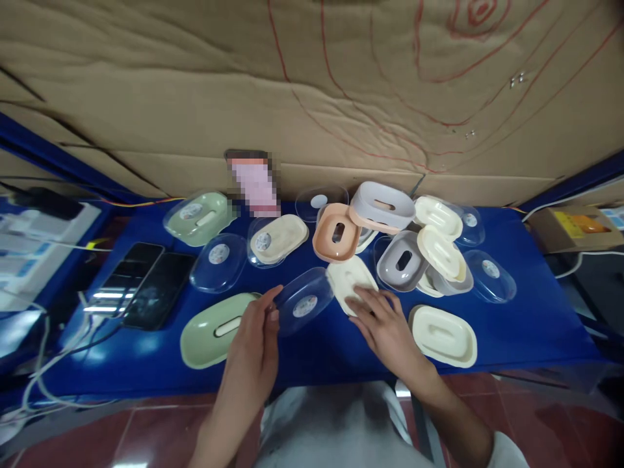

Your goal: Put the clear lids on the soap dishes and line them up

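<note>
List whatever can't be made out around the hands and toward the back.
All in the head view:
- Sticker on the clear lid at the left hand: print too small and blurred to read.
- Nearer green tray: right end hidden by the left hand.
- Cream tray: partly covered by the right hand; gripped or merely touched, I cannot tell.
- Pink object at the back: detail lost to pixelation.

Clear glossy plastic lid, matt creased cardboard wall
</note>
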A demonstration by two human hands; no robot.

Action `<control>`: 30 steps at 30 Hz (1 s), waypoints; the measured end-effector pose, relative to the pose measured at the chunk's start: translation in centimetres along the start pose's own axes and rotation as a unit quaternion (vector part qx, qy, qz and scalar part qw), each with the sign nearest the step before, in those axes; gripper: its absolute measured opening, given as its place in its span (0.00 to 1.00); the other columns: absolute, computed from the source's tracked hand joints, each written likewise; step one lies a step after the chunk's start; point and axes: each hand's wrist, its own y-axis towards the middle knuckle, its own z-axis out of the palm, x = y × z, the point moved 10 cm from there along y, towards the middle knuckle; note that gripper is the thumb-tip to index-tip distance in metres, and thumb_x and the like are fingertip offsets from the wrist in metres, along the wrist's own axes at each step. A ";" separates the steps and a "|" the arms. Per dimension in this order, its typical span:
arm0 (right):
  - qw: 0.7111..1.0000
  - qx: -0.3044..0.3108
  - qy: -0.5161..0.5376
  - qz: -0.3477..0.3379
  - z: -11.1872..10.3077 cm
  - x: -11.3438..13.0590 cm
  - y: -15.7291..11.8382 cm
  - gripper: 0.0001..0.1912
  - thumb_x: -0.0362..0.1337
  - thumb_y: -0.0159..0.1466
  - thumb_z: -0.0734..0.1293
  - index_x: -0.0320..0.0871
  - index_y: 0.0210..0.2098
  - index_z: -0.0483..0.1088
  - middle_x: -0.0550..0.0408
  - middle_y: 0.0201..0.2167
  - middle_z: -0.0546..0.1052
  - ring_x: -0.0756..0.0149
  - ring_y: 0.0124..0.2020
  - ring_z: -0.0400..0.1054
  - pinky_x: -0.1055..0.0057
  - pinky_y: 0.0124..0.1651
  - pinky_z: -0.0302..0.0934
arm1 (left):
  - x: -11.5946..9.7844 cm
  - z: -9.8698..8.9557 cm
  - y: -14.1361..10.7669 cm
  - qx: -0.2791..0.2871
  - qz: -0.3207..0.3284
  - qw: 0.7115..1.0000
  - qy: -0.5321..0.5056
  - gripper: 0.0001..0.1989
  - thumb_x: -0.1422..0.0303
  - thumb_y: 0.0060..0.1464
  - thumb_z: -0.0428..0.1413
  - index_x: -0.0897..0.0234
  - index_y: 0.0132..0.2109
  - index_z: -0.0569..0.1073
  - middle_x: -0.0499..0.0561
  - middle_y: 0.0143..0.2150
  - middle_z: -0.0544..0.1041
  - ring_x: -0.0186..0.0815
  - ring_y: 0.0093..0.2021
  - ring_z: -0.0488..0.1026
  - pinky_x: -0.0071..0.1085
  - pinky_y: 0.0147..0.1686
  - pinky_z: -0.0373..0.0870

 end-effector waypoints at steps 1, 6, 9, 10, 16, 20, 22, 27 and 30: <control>1.000 0.015 0.010 -0.019 0.2 0.0 -0.2 0.23 0.27 0.74 0.63 0.48 0.65 0.72 0.48 0.69 0.73 0.54 0.70 0.66 0.48 0.70 0.56 | 0.1 0.1 -0.1 0.006 0.000 1.000 0.003 0.20 0.60 0.77 0.44 0.59 0.67 0.69 0.55 0.50 0.78 0.40 0.46 0.79 0.40 0.49 0.77; 1.000 -0.007 0.012 -0.018 -1.6 -1.8 -3.0 0.36 0.19 0.68 0.58 0.47 0.72 0.65 0.49 0.74 0.67 0.54 0.76 0.57 0.46 0.75 0.51 | 0.1 0.9 -0.3 0.017 -0.002 1.000 0.011 0.20 0.61 0.77 0.43 0.57 0.68 0.69 0.55 0.51 0.76 0.40 0.46 0.78 0.39 0.47 0.78; 0.999 -0.042 0.031 0.004 -3.8 -3.3 -6.0 0.32 0.23 0.72 0.60 0.48 0.72 0.64 0.49 0.69 0.72 0.55 0.72 0.63 0.48 0.74 0.55 | -0.5 1.2 0.8 -0.003 0.014 1.000 0.020 0.20 0.62 0.77 0.43 0.59 0.67 0.70 0.57 0.53 0.75 0.41 0.50 0.78 0.41 0.49 0.78; 0.998 -0.058 0.036 0.016 -4.6 -4.0 -7.3 0.29 0.25 0.73 0.61 0.49 0.71 0.66 0.49 0.67 0.75 0.55 0.70 0.66 0.49 0.73 0.57 | -0.7 1.3 1.3 -0.011 0.020 0.999 0.028 0.20 0.63 0.77 0.43 0.60 0.67 0.70 0.58 0.54 0.75 0.43 0.51 0.78 0.42 0.50 0.78; 0.990 -0.083 -0.023 0.111 -5.8 -8.2 -14.2 0.18 0.37 0.75 0.66 0.49 0.64 0.73 0.48 0.61 0.79 0.50 0.62 0.73 0.51 0.65 0.61 | -0.7 2.8 3.8 0.002 0.047 0.996 0.082 0.21 0.64 0.77 0.42 0.62 0.68 0.69 0.64 0.65 0.69 0.49 0.59 0.76 0.47 0.53 0.79; 0.990 -0.065 -0.034 0.123 -3.8 -8.0 -14.5 0.21 0.40 0.77 0.65 0.49 0.68 0.68 0.46 0.66 0.76 0.51 0.66 0.71 0.50 0.67 0.59 | -2.1 6.1 2.4 0.091 0.118 0.984 0.098 0.24 0.57 0.76 0.47 0.57 0.73 0.64 0.65 0.75 0.61 0.57 0.72 0.66 0.56 0.64 0.73; 0.991 -0.064 -0.036 0.116 -3.1 -7.5 -13.7 0.22 0.39 0.77 0.65 0.49 0.69 0.67 0.46 0.67 0.75 0.51 0.67 0.69 0.50 0.69 0.57 | -2.8 7.7 1.0 0.127 0.142 0.974 0.123 0.30 0.52 0.73 0.51 0.54 0.76 0.59 0.65 0.78 0.56 0.61 0.74 0.63 0.60 0.64 0.73; 0.996 -0.048 -0.029 0.070 -2.9 -6.8 -11.4 0.23 0.38 0.77 0.65 0.50 0.70 0.67 0.47 0.70 0.71 0.52 0.70 0.66 0.48 0.71 0.55 | -3.7 8.1 -0.5 0.103 0.181 0.965 0.156 0.35 0.55 0.70 0.57 0.56 0.77 0.57 0.67 0.79 0.54 0.64 0.76 0.60 0.62 0.64 0.72; 0.998 -0.033 -0.017 0.052 -3.2 -6.7 -11.0 0.23 0.40 0.75 0.68 0.50 0.68 0.69 0.46 0.71 0.70 0.50 0.70 0.66 0.48 0.69 0.59 | -3.6 6.1 0.3 0.025 0.168 0.974 0.151 0.27 0.65 0.71 0.56 0.60 0.73 0.64 0.68 0.76 0.59 0.61 0.74 0.63 0.59 0.64 0.72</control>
